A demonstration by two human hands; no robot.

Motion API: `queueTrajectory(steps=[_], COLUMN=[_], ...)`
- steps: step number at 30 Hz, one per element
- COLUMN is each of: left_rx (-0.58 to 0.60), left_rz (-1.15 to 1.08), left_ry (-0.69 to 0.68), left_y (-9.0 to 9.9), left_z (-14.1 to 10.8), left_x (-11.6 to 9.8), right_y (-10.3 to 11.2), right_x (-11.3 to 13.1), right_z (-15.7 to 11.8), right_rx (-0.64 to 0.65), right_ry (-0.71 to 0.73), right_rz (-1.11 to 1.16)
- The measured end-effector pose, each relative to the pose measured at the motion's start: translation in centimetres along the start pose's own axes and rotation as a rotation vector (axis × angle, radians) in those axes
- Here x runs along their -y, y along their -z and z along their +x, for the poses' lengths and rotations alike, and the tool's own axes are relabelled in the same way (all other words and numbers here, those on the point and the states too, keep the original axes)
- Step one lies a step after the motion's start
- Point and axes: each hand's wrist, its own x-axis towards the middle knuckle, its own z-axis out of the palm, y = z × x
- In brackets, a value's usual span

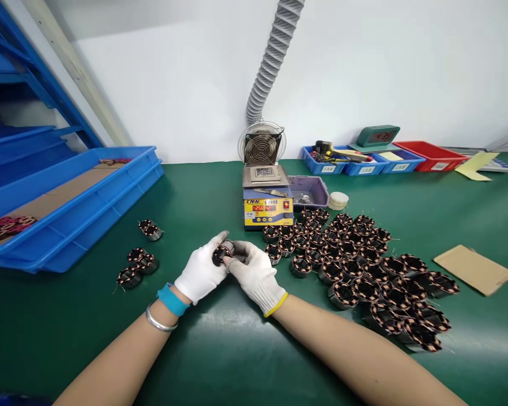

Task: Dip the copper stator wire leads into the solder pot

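Much of the wound core (220, 256) is hidden from me: gloved fingers cover its sides, and I see only part of its dark front face and a grey strip of its outer wall. Its far side I can't see at all. Both forearms run out of my view at the bottom edge. The grey hose (275, 53) is cut off at the top, and the blue tray (74, 217) at the left, where the red-wound parts (11, 226) sit too small for me to make out singly. The purple bin (311, 193) is partly blocked by the heating unit (268, 210), and the cores crowded on the right (347, 266) overlap too much for me to count.

The wound core sits between the two hands, above the green bench (220, 361), in front of and to the left of the heating unit. The left hand (203, 272) is wrapped around its left side, thumb up along the top. The right hand (254, 275) is closed on its right side, thumb across the front face; whether it also pinches a loose lead, I can't tell. Near the left hand, well apart from it, stand a lone core (150, 230) and a cluster of three cores (138, 268).
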Motion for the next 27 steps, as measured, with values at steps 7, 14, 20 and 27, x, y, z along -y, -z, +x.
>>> queueTrajectory(steps=[7, 14, 20, 27], left_rx=[0.161, 0.356, 0.082, 0.093], left_rz=[0.054, -0.577, -0.358, -0.609], left_ry=[0.121, 0.26, 0.173, 0.226], left_y=[1.9, 7.4, 3.7, 4.4], left_z=[0.0, -0.1, 0.1, -0.3], left_x=[-0.8, -0.3, -0.5, -1.4], right_y=[0.1, 0.1, 0.3, 0.3], right_x=[0.2, 0.9, 1.0, 1.1], right_z=[0.0, 0.4, 0.4, 0.7], right_rx=[-0.032, -0.07, -0.068, -0.102], right_ry=[0.027, -0.029, -0.027, -0.049], right_rz=[-0.068, 0.023, 0.045, 0.015])
